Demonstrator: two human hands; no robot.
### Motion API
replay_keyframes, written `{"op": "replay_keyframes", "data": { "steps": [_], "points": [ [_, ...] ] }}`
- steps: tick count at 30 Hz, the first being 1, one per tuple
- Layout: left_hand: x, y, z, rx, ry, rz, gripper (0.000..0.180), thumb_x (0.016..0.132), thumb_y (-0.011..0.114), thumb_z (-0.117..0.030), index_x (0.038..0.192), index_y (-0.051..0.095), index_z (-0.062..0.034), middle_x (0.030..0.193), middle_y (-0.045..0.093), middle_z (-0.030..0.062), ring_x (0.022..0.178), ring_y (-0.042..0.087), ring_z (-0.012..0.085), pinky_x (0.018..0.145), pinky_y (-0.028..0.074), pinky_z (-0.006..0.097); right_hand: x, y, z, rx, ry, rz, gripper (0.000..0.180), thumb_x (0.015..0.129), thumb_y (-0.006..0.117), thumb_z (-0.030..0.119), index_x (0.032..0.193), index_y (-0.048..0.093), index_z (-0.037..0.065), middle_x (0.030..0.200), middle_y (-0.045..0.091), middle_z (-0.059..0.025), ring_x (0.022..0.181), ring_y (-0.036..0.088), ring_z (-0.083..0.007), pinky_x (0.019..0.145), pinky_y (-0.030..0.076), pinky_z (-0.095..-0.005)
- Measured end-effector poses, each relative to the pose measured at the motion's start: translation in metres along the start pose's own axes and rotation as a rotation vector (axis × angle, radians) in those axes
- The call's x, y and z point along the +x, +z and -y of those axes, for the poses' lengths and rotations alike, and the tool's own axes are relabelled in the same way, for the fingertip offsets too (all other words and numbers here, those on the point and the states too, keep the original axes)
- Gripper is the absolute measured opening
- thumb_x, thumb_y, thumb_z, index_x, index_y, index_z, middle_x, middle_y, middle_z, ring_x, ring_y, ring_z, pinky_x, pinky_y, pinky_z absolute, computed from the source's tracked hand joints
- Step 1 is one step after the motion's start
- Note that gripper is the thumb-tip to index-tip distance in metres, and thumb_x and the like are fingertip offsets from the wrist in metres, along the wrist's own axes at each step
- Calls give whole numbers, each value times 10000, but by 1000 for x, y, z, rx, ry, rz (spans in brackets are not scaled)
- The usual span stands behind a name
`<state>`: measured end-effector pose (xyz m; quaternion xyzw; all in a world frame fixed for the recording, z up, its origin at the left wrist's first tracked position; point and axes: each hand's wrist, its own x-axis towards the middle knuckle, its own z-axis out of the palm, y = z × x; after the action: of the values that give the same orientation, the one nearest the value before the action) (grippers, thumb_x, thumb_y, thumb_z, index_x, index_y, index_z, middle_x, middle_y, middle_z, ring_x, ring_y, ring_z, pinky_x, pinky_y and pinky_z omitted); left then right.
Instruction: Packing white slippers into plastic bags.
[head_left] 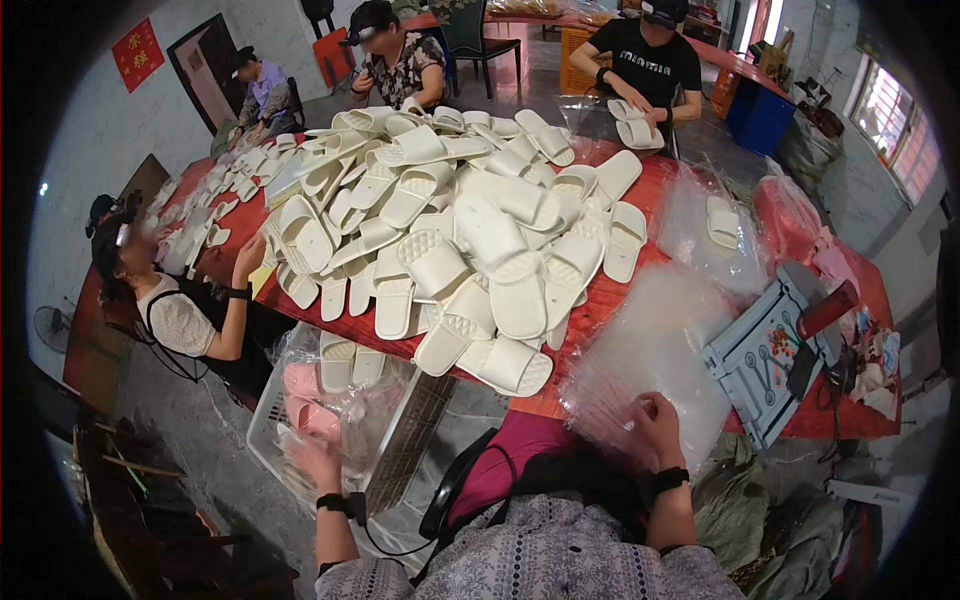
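Two bare hands work well apart at a red table [815, 420]: the left hand [315, 460] is blurred over a pale crate [262, 420], and whether its fingers close on anything cannot be told; the right hand [656, 428], fingers curled, is at the near edge of clear plastic bags [655, 335], its grip on the film unclear. The bags overlap too closely to count. Inside the crate, beneath crinkled film, two pink slippers [313, 418] and two cream slippers [337, 362] can be picked out; the left hand partly masks whatever lies lower.

On the table ahead, a heap of white slippers [432, 265] runs to dozens, the lower ones buried past counting. To its right, one slipper [721, 222] shows through plastic, beside a pink bag [785, 210] of indistinct contents. Nearer, one grey-blue panel [765, 360] lies tilted, its use hard to make out.

Four other people sit or stand around the table. One, in a black T-shirt [655, 70], holds two white slippers; another, at left, reaches toward the heap, fingertips difficult to separate from the pile. The room's corners vanish into the dark rim.
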<state>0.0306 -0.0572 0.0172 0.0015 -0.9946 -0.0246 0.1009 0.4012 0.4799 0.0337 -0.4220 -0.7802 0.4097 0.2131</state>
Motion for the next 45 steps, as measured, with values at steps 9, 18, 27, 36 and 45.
{"op": "replay_keyframes", "data": {
  "steps": [9, 18, 27, 36, 45],
  "points": [
    [-22, -82, -265, -631, 845, 81, 706, 754, 755, -348, 1275, 461, 26, 1315, 448, 254, 1198, 432, 420, 1016, 368, 451, -2, -2, -14, 101, -27, 11, 293, 748, 701, 164, 987, 630, 10, 639, 527, -1, 596, 493, -93, 560, 424, -249],
    [-49, -52, -337, -533, 871, 170, 875, 753, 717, -486, 1366, 342, 13, 1326, 370, 380, 1235, 358, 509, 1030, 319, 524, -1, 5, -23, 246, 3, -13, 260, 757, 715, 166, 958, 646, 15, 667, 566, -50, 600, 537, -141, 571, 449, -284],
    [-4, -47, -306, -543, 673, -154, 885, 717, 765, -313, 1399, 294, -2, 1262, 406, 334, 1104, 452, 481, 951, 376, 521, 0, 2, -11, 292, 99, 44, 257, 750, 718, 163, 953, 630, 31, 666, 579, -44, 615, 555, -130, 573, 455, -276],
    [13, -65, -344, -893, 283, 54, 973, 746, 688, -188, 1480, 65, -48, 1241, 408, 335, 1113, 466, 476, 952, 394, 461, 1, 4, -20, 230, -16, 12, 245, 761, 707, 149, 958, 621, 31, 662, 521, 18, 593, 480, -76, 546, 409, -237],
    [60, -68, -355, -1003, 237, -72, 695, 802, 614, -187, 1408, 316, -23, 1149, 547, 191, 1056, 532, 357, 912, 412, 419, -1, 0, -19, 162, 20, -4, 237, 758, 707, 136, 957, 628, 35, 648, 526, 7, 590, 492, -82, 542, 417, -244]
  ]
}}
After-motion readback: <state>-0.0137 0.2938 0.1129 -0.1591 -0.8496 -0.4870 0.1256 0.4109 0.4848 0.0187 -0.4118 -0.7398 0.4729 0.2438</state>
